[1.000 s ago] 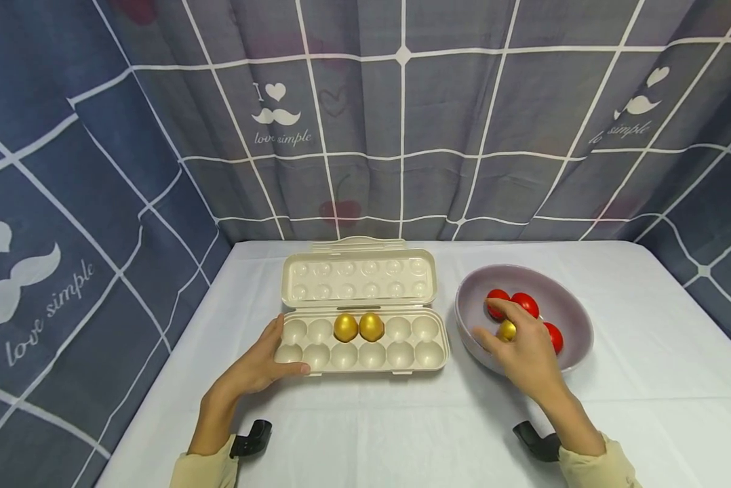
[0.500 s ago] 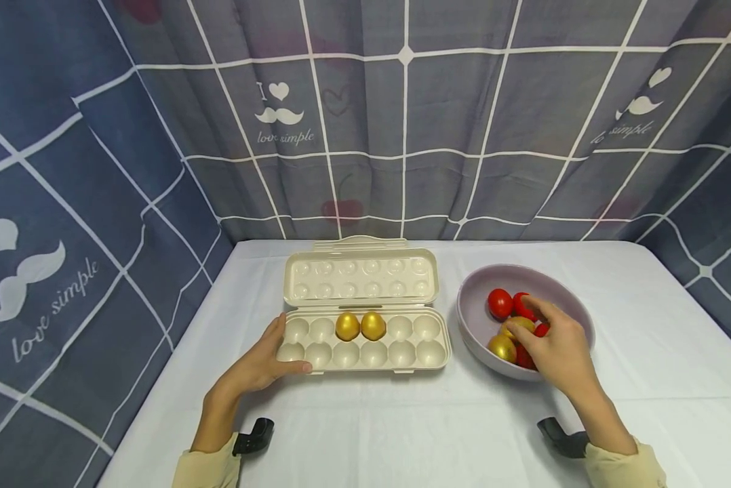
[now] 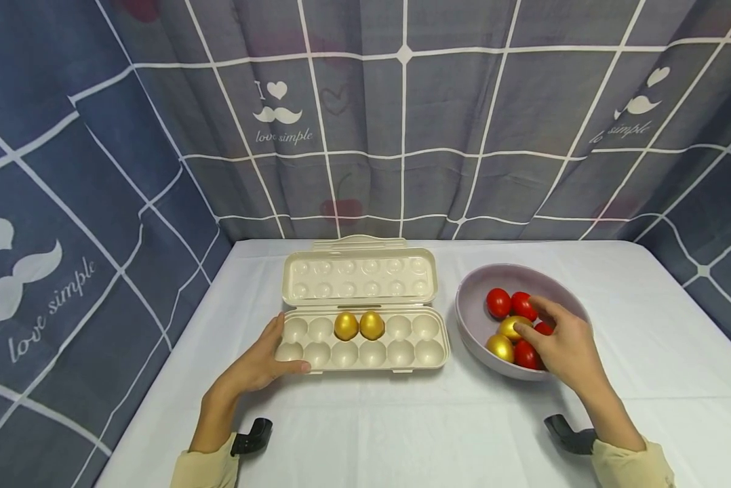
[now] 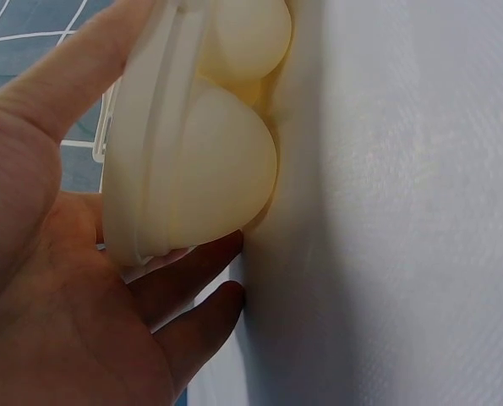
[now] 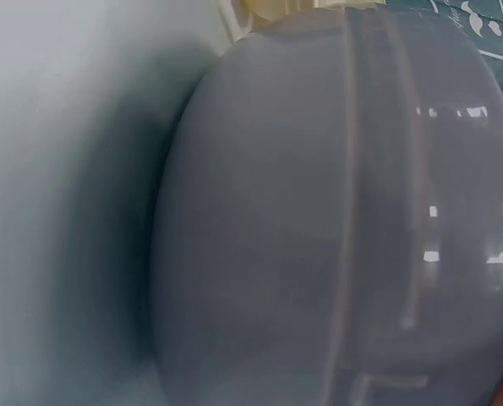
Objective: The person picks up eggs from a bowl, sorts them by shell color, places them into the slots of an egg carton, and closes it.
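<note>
Curtain: we see a blue-grey curtain (image 3: 451,115) with white grid lines, hearts, moustaches and the words "love simple", hanging behind the work and along both sides.
Cloth: we look down on a white cloth (image 3: 390,434) with faint creases, spread under everything else.
Egg box: our cream egg box (image 3: 359,368) lies on the cloth, left of centre, its lid (image 3: 359,279) folded back towards the curtain, its cups in two rows of six.
Bowl: we have a mauve bowl (image 3: 475,312) just beside the box, to its right; its glossy outer wall fills most of the right wrist view.
Left hand: we find the left hand (image 3: 249,362) gripping the left end of the box, thumb along the front edge, the other fingers round the end.
Right hand: we find the right hand (image 3: 563,349) over the bowl, thumb and forefinger parted and loosely bent; the thumb tip overlaps a gold egg (image 3: 509,329), though we cannot be sure that it touches.
Sleeves: we see a pale yellow sleeve (image 3: 207,469) at each forearm, with a black wrist mount (image 3: 252,437) beside it.
Eggs: we count two more gold eggs (image 3: 346,327) in the third and fourth cups of the back row, another gold one (image 3: 500,348) at the front of the bowl, and red eggs (image 3: 498,303) around it.
</note>
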Demonstrator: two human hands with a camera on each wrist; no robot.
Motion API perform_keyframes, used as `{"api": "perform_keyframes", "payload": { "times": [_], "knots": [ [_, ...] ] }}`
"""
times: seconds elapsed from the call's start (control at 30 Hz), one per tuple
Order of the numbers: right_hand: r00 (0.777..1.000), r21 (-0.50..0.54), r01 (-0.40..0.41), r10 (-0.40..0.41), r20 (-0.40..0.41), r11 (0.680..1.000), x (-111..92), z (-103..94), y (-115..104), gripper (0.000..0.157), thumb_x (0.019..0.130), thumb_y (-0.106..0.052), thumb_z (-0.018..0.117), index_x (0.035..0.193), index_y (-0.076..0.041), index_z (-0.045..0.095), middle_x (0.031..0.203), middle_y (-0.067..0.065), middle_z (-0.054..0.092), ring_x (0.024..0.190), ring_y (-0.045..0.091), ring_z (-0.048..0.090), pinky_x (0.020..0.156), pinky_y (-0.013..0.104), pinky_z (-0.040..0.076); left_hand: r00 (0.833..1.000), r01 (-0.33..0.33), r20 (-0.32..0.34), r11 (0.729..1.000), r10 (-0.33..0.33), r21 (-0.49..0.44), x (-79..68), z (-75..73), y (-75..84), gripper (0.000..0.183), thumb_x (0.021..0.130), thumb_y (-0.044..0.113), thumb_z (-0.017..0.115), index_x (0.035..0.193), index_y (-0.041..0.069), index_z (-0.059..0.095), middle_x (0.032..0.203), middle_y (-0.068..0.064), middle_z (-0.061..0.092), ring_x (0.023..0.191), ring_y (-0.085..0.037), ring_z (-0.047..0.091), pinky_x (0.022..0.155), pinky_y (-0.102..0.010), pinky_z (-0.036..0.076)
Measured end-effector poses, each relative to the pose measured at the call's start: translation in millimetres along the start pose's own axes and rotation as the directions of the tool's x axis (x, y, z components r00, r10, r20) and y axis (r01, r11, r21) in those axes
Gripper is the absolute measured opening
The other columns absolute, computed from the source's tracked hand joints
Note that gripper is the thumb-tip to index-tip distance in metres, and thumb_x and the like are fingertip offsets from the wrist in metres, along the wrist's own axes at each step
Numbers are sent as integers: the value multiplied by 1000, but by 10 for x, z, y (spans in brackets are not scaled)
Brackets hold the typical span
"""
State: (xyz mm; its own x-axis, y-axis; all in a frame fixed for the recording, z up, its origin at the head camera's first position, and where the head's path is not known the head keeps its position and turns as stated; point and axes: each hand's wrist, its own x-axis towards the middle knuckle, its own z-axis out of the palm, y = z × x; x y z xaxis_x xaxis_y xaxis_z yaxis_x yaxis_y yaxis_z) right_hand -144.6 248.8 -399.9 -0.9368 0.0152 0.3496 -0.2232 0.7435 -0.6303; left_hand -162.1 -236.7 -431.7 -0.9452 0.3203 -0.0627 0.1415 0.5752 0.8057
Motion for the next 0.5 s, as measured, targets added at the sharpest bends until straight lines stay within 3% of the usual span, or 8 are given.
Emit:
{"api": "perform_keyframes", "payload": {
  "times": [0.2, 0.5],
  "knots": [
    [995, -66, -6, 12, 95, 998, 66, -22, 15, 50, 83, -8, 76, 126, 11, 58, 118, 33, 61, 107, 49, 56, 90, 63, 44, 1000, -16, -6, 1000, 16, -11, 1, 12, -14, 115, 78, 27, 85, 156, -3, 6, 159, -27, 6, 146, -43, 3, 113, -63, 5],
    [965, -106, -57, 82, 247, 993, 156, -7, 30, 59, 83, -17, 78, 125, 17, 56, 115, 35, 62, 104, 48, 57, 90, 61, 45, 1000, -5, -9, 1000, 5, 1, -8, 9, -2, 116, 79, 28, 84, 156, -4, 3, 160, -28, 3, 146, -44, 1, 112, -63, 4]
  ]
}}
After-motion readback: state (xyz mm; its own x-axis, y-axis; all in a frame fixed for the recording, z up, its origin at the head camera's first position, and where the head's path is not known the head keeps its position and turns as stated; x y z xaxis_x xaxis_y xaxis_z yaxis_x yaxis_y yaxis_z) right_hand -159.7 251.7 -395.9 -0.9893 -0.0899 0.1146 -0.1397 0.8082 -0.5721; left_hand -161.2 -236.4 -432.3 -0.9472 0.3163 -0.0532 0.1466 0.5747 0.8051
